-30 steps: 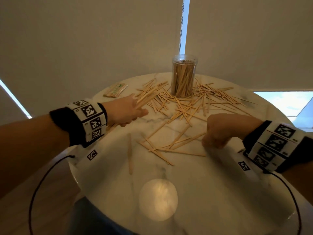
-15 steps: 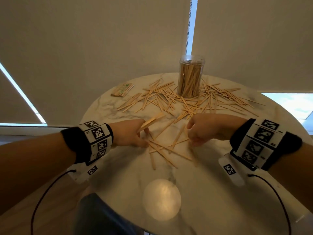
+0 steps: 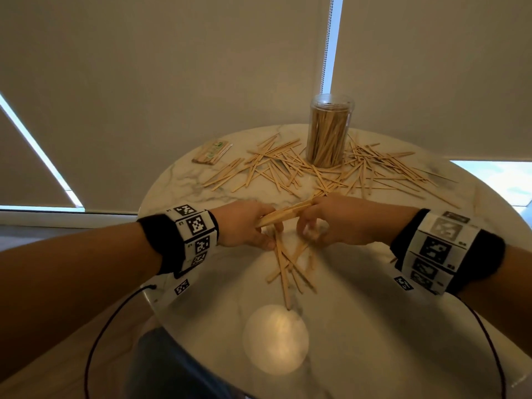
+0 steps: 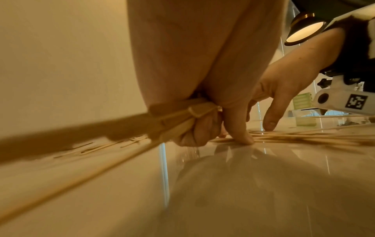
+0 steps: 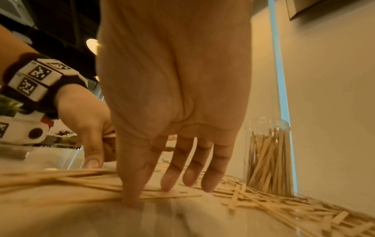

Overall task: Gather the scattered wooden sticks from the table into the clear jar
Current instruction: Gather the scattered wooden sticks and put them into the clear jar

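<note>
The clear jar [image 3: 329, 131] stands at the far side of the round marble table [image 3: 374, 326], packed with upright sticks. Many wooden sticks [image 3: 288, 168] lie scattered around its base. My left hand [image 3: 264, 234] grips a bundle of sticks [image 3: 285, 215] just above the table; in the left wrist view its fingers [image 4: 194, 136] curl round the bundle [image 4: 178, 118]. My right hand [image 3: 309, 228] is close beside it, fingertips [image 5: 168, 182] pointing down onto a small loose pile [image 3: 288, 263] and holding nothing.
A flat wrapped packet of sticks [image 3: 213, 152] lies at the table's far left. A round lamp reflection [image 3: 275, 339] shines on the near tabletop. Window blinds hang behind the table. Cables trail from both wrists.
Both hands have come together at the table's middle. The left hand carried its bundle down from the far left. The near sticks have been raked into a tighter pile.
</note>
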Motion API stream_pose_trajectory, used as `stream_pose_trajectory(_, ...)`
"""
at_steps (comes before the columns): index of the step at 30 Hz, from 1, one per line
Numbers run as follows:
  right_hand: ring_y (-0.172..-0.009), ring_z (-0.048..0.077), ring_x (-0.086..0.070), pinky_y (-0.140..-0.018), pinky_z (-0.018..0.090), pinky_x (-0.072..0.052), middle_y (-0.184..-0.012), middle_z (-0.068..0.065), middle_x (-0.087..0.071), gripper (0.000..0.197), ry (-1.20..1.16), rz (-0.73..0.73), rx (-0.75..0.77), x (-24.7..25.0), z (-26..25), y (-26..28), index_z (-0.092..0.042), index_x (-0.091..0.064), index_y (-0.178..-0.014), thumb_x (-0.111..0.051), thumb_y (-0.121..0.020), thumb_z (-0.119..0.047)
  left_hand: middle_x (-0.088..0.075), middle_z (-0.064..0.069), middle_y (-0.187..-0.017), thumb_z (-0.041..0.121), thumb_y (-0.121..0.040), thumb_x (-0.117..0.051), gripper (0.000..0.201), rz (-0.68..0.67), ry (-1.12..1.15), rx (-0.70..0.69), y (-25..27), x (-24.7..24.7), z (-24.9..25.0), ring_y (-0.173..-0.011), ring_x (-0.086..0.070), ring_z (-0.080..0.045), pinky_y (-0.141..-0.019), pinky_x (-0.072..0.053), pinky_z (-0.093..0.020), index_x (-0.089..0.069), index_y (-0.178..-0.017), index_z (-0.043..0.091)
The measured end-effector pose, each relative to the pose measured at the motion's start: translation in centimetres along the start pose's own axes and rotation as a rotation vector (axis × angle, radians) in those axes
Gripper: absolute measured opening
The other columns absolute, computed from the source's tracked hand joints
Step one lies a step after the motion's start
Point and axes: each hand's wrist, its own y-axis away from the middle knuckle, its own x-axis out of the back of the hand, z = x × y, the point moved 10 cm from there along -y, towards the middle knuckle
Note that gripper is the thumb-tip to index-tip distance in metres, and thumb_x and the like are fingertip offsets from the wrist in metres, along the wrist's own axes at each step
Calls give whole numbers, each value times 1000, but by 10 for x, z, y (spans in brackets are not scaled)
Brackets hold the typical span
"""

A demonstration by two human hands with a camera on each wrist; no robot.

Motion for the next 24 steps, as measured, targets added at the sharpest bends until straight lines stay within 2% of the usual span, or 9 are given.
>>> stream_pose_trajectory(2,-103,12,-50,-88,31,-46,-109,-11,-55,25,3,23,-1,4,7,4,-38,-70,-104,-77,-81,-35,-63,13,-90,33,-84,-77,30,-4,1,-15,0,0,0,-79,-58,-2,-68,-41,-19,-66,-111,32)
stream_pose_trajectory(4,-99,10,-49,-82,28,-43,-105,-12,-55,19,-5,30,-14,2,17,7,-35,-71,-99,-76,-82,-38,-63,13,-88,33,-84,-77,23,4,-19,-23,-1,0,1,-79,-57,-2,-69,-41,-21,-69,-105,30)
stream_pose_trajectory(8,-90,8,-53,-71,21,-40,-100,-15,-60,16,-34,-2,-59,-2,34,13,-33,-67,-99,-74,-86,-36,-60,4,-97,38,-83,-76,20,14,-141,-22,-3,1,3,-87,-57,-14,-79,-47,-31,-70,-100,29)
stream_pose_trajectory(10,-88,7,-54,-73,24,-44,-98,-15,-60,13,-30,3,-77,-1,40,18,-36,-65,-97,-72,-87,-39,-54,1,-106,39,-84,-74,21,-12,-209,-45,-5,0,7,-93,-56,-17,-83,-47,-33,-69,-102,29)
stream_pose_trajectory(12,-89,8,-55,-76,26,-47,-99,-14,-61,12,-20,-2,-102,-3,46,21,-36,-63,-101,-68,-90,-39,-56,0,-108,36,-88,-71,20,-41,-250,-80,-6,-3,12,-95,-57,-18,-86,-48,-34,-68,-104,25)
stream_pose_trajectory(17,-91,13,-53,-76,25,-44,-101,-8,-59,9,55,15,-154,-5,58,23,-27,-61,-103,-59,-95,-31,-62,-4,-102,31,-97,-59,13,-24,-316,-62,-12,-4,9,-91,-58,-23,-82,-49,-38,-55,-105,20)
stream_pose_trajectory(20,-85,14,-51,-67,23,-41,-90,-8,-56,6,120,35,-212,-1,69,29,-24,-58,-100,-52,-98,-25,-65,0,-92,19,-99,-51,3,52,-252,-38,-15,8,7,-76,-59,-16,-69,-47,-33,-51,-97,21)
stream_pose_trajectory(22,-85,13,-51,-65,21,-37,-90,-10,-56,11,110,45,-261,3,77,34,-24,-57,-108,-50,-99,-23,-66,7,-90,17,-102,-47,14,124,-176,-22,-17,23,5,-73,-57,-7,-63,-41,-24,-51,-90,24)
stream_pose_trajectory(24,-91,13,-53,-73,23,-40,-99,-9,-59,20,54,42,-301,4,85,37,-25,-58,-118,-50,-99,-21,-68,9,-96,24,-104,-45,25,192,-83,7,-21,40,1,-82,-60,-10,-67,-41,-23,-53,-81,30)
